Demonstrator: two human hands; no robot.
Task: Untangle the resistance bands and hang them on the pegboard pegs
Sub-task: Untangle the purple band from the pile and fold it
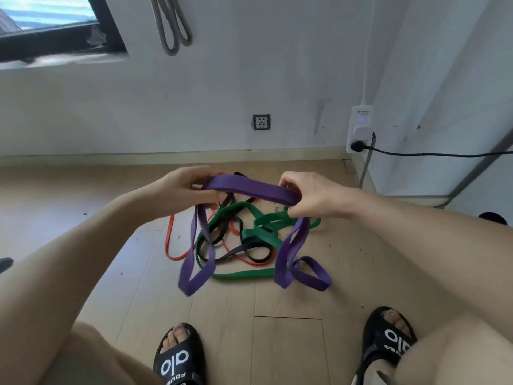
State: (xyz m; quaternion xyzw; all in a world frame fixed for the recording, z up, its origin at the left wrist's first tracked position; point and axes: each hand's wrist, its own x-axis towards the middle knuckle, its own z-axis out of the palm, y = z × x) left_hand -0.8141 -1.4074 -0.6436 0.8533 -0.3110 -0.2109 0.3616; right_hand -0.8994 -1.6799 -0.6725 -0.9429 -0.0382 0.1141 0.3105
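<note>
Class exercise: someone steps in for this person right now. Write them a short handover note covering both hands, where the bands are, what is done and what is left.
Left hand and right hand: each grips one end of the purple band, lifted above the floor.
Purple band's lower loops hang into the pile, still tangled with the green band.
Red band and black band lie knotted in the pile.
Done: a grey band hangs on the wall.
Left: free purple, then untangle and hang the other three.

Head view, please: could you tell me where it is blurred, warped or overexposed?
Head view: the purple band's hanging loops smear with motion; the window is overexposed; wide-angle distortion bows the baseboard; both hands, left hand and right hand, are fairly sharp.
</note>
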